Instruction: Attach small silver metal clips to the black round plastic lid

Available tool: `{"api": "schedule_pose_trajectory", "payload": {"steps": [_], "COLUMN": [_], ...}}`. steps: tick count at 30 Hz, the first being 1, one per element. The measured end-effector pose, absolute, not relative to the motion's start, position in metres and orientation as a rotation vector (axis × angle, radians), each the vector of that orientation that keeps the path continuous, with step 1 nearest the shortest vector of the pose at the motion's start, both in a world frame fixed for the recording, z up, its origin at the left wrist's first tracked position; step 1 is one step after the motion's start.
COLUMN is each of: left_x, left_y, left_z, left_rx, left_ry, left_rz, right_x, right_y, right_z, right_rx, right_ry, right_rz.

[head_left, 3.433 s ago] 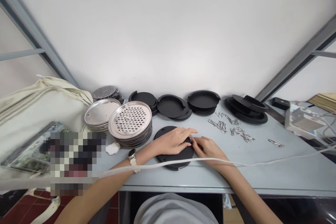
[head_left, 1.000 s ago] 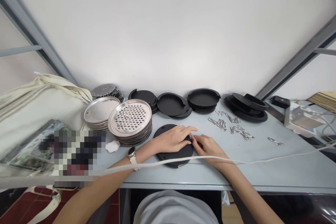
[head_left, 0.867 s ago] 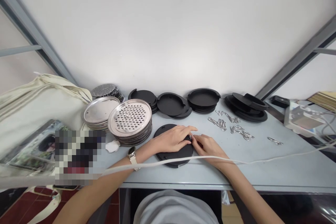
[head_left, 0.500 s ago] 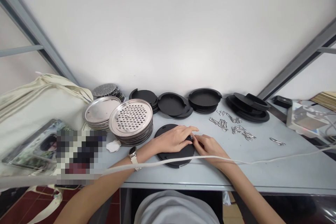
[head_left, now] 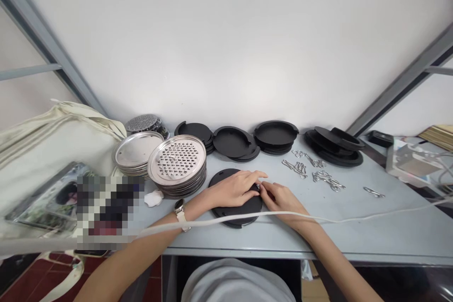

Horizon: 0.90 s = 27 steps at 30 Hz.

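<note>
A round black plastic disc (head_left: 235, 217) lies on the table in front of me. My left hand (head_left: 236, 188) rests across its top, fingers stretched toward the right edge and thumb held apart from them. At that edge, my right hand (head_left: 278, 197) pinches a small shiny wire clip (head_left: 258, 187), mostly covered by the fingertips. More wire clips lie loose to the right, in groups such as this pile (head_left: 295, 168), with a few set apart (head_left: 374, 192).
Left of the disc stands a stack of perforated metal grater plates (head_left: 177, 160), beside plain metal plates (head_left: 138, 148). Black round trays (head_left: 276, 133) line the wall. A white cable (head_left: 219, 220) crosses the view in front of my forearms. A cream bag (head_left: 53, 137) sits at left.
Both hands stay almost in place at the disc's right edge, with the right fingers still pinched there. The view has shifted very slightly.
</note>
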State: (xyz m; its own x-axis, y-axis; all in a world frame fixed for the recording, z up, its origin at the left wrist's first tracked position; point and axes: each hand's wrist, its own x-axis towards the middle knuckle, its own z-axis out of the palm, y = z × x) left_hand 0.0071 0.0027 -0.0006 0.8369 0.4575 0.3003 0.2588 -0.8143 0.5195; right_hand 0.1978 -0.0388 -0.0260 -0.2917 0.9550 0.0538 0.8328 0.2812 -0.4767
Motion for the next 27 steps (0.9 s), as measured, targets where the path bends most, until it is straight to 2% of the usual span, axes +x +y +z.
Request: {"api": "schedule_pose_trajectory", "payload": {"steps": [12,27], "left_x": [0.0089,0.0079], "left_y": [0.0032,0.0029], "left_z": [-0.0003,-0.0011], "left_rx": [2.582,2.589], "left_ry": [0.531,0.540], "left_rz": [0.554,0.540], "right_x": [0.1964,0.1989], "right_y": [-0.0372,-0.0372], "right_z": [-0.0319,-0.0277], "right_rx": [-1.601,-1.530], "right_ry": [-2.036,-2.125], "right_rz": [0.620,0.699]}}
